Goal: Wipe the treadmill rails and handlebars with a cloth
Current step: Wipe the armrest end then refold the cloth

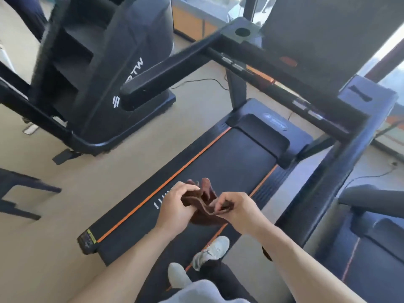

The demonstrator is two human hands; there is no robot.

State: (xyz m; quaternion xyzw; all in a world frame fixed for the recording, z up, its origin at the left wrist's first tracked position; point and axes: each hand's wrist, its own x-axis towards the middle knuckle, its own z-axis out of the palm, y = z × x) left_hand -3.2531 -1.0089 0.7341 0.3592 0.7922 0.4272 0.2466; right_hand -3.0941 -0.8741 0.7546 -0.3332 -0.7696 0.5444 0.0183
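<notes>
A black treadmill with an orange-striped belt [218, 162] lies below me, and I stand at its rear end. Its left handlebar [166, 73] juts toward me at upper left. The right handlebar and upright [341, 162] run down the right side. A crossbar [284, 88] joins them under the console. I hold a dark brown cloth [203, 202] over the belt with both hands. My left hand [177, 206] grips its left part. My right hand [236, 208] pinches its folded edge. Neither hand touches the rails.
A black stair-climber machine [105, 62] stands to the left on the tan floor [54, 237]. A second treadmill [371, 248] sits at the right. My white shoes [209, 252] rest on the belt's rear. A power cable [203, 80] lies on the floor ahead.
</notes>
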